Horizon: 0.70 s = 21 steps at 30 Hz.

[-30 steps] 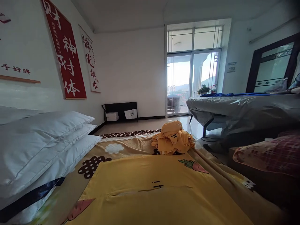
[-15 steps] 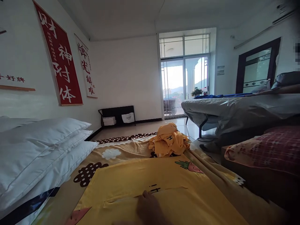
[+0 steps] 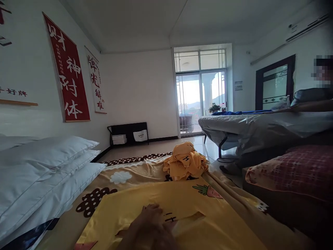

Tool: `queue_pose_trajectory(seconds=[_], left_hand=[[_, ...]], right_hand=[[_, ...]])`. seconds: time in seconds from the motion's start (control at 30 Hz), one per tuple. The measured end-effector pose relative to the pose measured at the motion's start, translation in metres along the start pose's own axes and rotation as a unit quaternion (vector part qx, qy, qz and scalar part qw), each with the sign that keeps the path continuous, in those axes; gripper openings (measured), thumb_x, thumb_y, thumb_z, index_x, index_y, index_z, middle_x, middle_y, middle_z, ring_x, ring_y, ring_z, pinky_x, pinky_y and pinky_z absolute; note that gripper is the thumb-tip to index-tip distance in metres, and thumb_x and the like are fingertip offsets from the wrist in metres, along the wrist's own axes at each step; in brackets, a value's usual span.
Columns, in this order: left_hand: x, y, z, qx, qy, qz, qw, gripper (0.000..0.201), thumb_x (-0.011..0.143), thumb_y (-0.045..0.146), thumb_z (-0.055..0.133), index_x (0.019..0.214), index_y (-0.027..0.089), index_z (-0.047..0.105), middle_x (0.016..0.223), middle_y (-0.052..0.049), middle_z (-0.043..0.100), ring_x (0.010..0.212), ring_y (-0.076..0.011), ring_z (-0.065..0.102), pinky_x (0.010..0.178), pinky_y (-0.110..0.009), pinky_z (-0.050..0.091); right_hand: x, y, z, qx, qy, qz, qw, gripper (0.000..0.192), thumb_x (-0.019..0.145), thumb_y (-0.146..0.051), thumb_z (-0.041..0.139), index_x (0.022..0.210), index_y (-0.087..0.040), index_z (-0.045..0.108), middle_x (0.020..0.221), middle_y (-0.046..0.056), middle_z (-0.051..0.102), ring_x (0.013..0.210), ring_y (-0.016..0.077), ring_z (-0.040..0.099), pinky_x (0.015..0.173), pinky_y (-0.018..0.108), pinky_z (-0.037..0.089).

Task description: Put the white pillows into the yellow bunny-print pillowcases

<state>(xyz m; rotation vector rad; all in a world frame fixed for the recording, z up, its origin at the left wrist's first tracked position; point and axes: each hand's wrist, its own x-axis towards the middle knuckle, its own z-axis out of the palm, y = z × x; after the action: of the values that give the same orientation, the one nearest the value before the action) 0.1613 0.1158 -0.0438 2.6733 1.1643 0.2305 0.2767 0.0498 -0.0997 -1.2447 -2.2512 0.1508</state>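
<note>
Resting knuckles-up on the yellow pillowcase (image 3: 182, 205), fingers bent at its open flap, 1 hand (image 3: 149, 225) shows; which hand, and whether it pinches cloth, cannot be told. Beyond lies a crumpled yellow heap (image 3: 185, 162); 3 white pillows (image 3: 44, 173) stack left

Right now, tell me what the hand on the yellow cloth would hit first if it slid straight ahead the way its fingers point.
Probably the crumpled yellow heap: the hand lies on the flat yellow cloth, nothing raised between; depth is unclear.
</note>
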Motion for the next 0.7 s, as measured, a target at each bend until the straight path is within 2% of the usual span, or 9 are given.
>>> queue_pose_trajectory(seconds=[0.07, 0.2, 0.33, 0.43, 0.6, 0.7], left_hand=[[0.006, -0.005, 0.003, 0.027, 0.007, -0.007, 1.000, 0.038, 0.090, 0.042, 0.053, 0.120, 0.018, 0.056, 0.128, -0.010, 0.054, 0.117, -0.0253, 0.050, 0.100, -0.050, 0.039], [0.024, -0.018, 0.002, 0.075, 0.020, -0.035, 0.996, 0.033, 0.087, 0.042, 0.054, 0.114, 0.024, 0.060, 0.122, -0.007, 0.059, 0.117, -0.0251, 0.050, 0.099, -0.045, 0.037], [0.043, -0.030, -0.003, 0.105, 0.036, -0.082, 0.990, 0.037, 0.084, 0.045, 0.052, 0.114, 0.024, 0.060, 0.124, -0.008, 0.059, 0.115, -0.0261, 0.051, 0.097, -0.042, 0.038], [0.053, -0.037, -0.007, 0.115, 0.056, -0.130, 0.983, 0.036, 0.085, 0.043, 0.048, 0.111, 0.021, 0.062, 0.119, -0.010, 0.061, 0.113, -0.0275, 0.053, 0.094, -0.043, 0.039], [0.053, -0.035, -0.004, 0.117, 0.116, -0.198, 0.966, 0.043, 0.088, 0.048, 0.041, 0.112, 0.019, 0.062, 0.116, -0.012, 0.062, 0.111, -0.0275, 0.053, 0.093, -0.042, 0.038], [0.052, -0.028, -0.001, 0.117, 0.125, -0.232, 0.957, 0.047, 0.091, 0.047, 0.033, 0.113, 0.016, 0.062, 0.115, -0.014, 0.062, 0.109, -0.0294, 0.054, 0.092, -0.044, 0.038]], right_hand=[[0.001, -0.001, -0.001, 0.005, 0.003, -0.010, 1.000, 0.026, 0.091, -0.039, 0.055, 0.108, -0.020, 0.060, 0.111, 0.006, 0.061, 0.096, 0.0183, 0.059, 0.084, 0.039, 0.050], [-0.010, -0.005, -0.014, 0.020, 0.025, -0.025, 0.999, 0.029, 0.092, -0.037, 0.054, 0.116, -0.020, 0.057, 0.118, 0.007, 0.058, 0.098, 0.0184, 0.059, 0.084, 0.038, 0.052], [-0.023, -0.010, -0.035, 0.023, 0.059, -0.030, 0.998, 0.031, 0.092, -0.036, 0.054, 0.119, -0.019, 0.056, 0.122, 0.008, 0.057, 0.100, 0.0189, 0.059, 0.085, 0.040, 0.052], [-0.026, -0.008, -0.049, 0.014, 0.082, -0.026, 0.996, 0.027, 0.095, -0.037, 0.048, 0.115, -0.022, 0.059, 0.119, 0.004, 0.058, 0.103, 0.0212, 0.058, 0.085, 0.039, 0.051], [-0.016, 0.005, -0.061, -0.007, 0.102, -0.020, 0.995, 0.024, 0.096, -0.036, 0.046, 0.114, -0.026, 0.059, 0.117, -0.002, 0.059, 0.106, 0.0240, 0.058, 0.082, 0.041, 0.052], [-0.014, 0.009, -0.058, -0.017, 0.107, -0.025, 0.994, 0.025, 0.097, -0.036, 0.043, 0.114, -0.027, 0.059, 0.117, -0.003, 0.059, 0.106, 0.0235, 0.058, 0.082, 0.041, 0.052]])
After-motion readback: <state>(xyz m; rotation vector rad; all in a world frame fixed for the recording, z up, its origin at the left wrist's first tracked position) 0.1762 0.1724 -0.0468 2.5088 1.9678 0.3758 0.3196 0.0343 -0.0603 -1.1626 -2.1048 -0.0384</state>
